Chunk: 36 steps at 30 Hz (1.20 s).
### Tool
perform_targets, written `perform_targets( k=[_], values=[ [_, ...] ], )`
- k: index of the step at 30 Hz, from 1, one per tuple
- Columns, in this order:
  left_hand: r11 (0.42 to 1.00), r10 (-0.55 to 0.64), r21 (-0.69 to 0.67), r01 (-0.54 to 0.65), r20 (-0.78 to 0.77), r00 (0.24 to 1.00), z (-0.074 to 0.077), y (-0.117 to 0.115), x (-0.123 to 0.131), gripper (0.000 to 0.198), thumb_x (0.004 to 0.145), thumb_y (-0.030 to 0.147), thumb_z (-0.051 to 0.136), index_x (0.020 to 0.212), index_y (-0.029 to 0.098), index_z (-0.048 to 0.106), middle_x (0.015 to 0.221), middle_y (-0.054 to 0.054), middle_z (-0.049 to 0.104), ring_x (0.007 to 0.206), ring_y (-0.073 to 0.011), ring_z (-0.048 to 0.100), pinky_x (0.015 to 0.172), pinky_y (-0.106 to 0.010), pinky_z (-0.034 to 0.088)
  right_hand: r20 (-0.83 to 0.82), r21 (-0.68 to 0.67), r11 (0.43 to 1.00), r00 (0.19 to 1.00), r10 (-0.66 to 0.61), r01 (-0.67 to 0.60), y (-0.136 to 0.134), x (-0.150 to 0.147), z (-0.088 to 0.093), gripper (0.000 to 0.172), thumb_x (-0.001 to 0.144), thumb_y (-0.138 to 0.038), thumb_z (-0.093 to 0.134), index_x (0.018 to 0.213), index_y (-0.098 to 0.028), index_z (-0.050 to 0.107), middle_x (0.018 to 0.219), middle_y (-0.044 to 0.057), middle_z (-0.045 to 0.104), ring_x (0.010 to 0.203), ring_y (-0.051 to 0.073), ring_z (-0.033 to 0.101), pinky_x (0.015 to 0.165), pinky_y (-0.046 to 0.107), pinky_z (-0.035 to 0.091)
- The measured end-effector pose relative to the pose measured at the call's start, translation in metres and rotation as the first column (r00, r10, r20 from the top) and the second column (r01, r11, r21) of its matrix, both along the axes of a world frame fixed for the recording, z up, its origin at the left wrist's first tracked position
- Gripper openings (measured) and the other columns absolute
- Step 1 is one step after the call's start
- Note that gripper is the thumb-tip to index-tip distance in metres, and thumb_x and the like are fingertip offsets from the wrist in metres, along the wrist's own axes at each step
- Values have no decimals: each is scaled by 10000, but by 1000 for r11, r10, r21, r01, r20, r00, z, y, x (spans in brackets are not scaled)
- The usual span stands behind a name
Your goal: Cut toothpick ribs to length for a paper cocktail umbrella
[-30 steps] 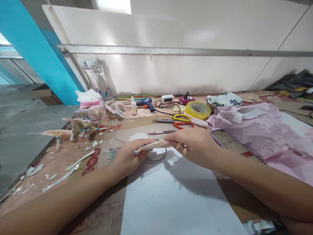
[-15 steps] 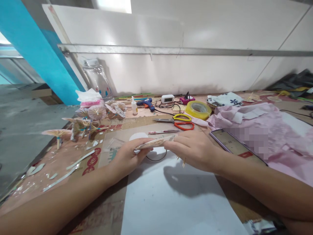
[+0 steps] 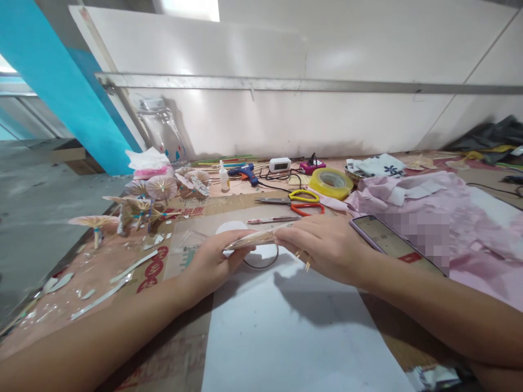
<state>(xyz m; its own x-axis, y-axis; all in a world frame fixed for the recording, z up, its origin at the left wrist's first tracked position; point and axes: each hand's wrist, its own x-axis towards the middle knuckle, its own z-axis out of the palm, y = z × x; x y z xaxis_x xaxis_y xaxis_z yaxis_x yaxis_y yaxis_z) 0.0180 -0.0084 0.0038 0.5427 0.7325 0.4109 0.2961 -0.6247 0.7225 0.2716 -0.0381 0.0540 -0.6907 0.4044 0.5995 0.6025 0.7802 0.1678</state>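
Above a white sheet of paper (image 3: 261, 326), my left hand (image 3: 220, 260) pinches the left end of a thin, pale, ribbed piece (image 3: 257, 238). It looks like a small paper umbrella top, turned almost edge-on to me. My right hand (image 3: 327, 247) is closed on its right end, fingers curled over it. A few thin wooden sticks (image 3: 304, 261) poke out below the right palm; whether they belong to the piece I cannot tell. Under the hands a dark round ring (image 3: 263, 267) partly shows. Beyond them lie a pen (image 3: 273, 220) and scissors (image 3: 292, 202) with yellow and red handles.
Several small paper umbrellas (image 3: 139, 209) stand at the left beside paper scraps (image 3: 98, 296). Along the back are a glue bottle (image 3: 224, 177), a blue glue gun (image 3: 245, 172), a white digital clock (image 3: 280, 165) and yellow tape (image 3: 331, 183). A phone (image 3: 398, 245) and pink cloth (image 3: 420, 201) lie right.
The ribbed piece has tilted slightly, showing more of its ribbed side. My right hand has shifted a little, and more of the sticks below it shows. The left hand stays nearly still.
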Motion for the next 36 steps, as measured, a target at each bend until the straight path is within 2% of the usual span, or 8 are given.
perform_targets(
  k=[7,10,13,17,20,28,32,36],
  values=[
    [994,-11,107,13,-15,1000,-1,1,0,252,988,225,540,1161,210,723,1082,-50,799,945,-183,735,844,-271,561,-3,-124,974,981,-192,191,3,2,0,384,1029,-297,519,717,-175,706,622,40,693,550,147,553,535,292,270],
    [991,-9,130,12,-20,1000,-2,2,0,236,988,212,533,1126,209,725,1058,-42,799,927,-180,737,839,-277,569,-26,-124,970,977,-214,209,2,1,0,265,994,-202,527,872,-183,762,689,37,743,592,158,610,541,283,287],
    [986,9,169,-5,-18,1000,-4,2,-2,223,984,195,540,1104,208,727,1041,-35,800,915,-174,739,829,-271,574,-65,-203,960,976,-208,192,1,0,2,250,991,-175,523,1029,-196,769,782,23,787,669,157,675,573,262,346],
    [973,-25,227,44,-88,996,-6,3,-3,288,946,107,535,1146,202,720,1088,-47,794,958,-175,741,848,-265,573,-35,-257,942,971,-234,218,1,0,3,224,998,-206,545,966,-205,767,770,16,791,667,162,688,575,260,357],
    [960,-63,266,88,-104,993,-7,2,-3,355,907,53,525,1176,188,714,1147,-66,783,1023,-183,736,892,-272,569,-23,-171,971,985,-171,165,2,1,0,207,971,-144,550,932,-185,749,770,38,782,680,168,683,577,269,343],
    [973,-33,223,57,-111,993,-9,3,-2,351,902,66,531,1177,197,705,1133,-55,791,1021,-189,743,888,-277,569,22,-139,989,999,42,-39,-4,-6,-8,194,1009,-101,505,1063,-132,689,707,17,699,627,161,609,580,287,336],
    [965,-23,256,56,-127,992,-12,4,-3,351,907,78,534,1200,187,693,1139,-71,787,1034,-201,742,892,-292,574,-11,-82,995,998,58,-59,-2,-9,-15,177,1021,-108,505,1101,-126,662,699,5,679,622,154,588,584,288,340],
    [955,-45,283,89,-159,986,-12,1,-1,338,925,89,523,1208,172,689,1142,-81,785,1044,-204,737,907,-302,573,-18,-25,999,999,42,-42,-3,-10,-14,220,1033,-120,462,961,-147,668,632,-7,623,561,146,514,550,297,299]
  ],
)
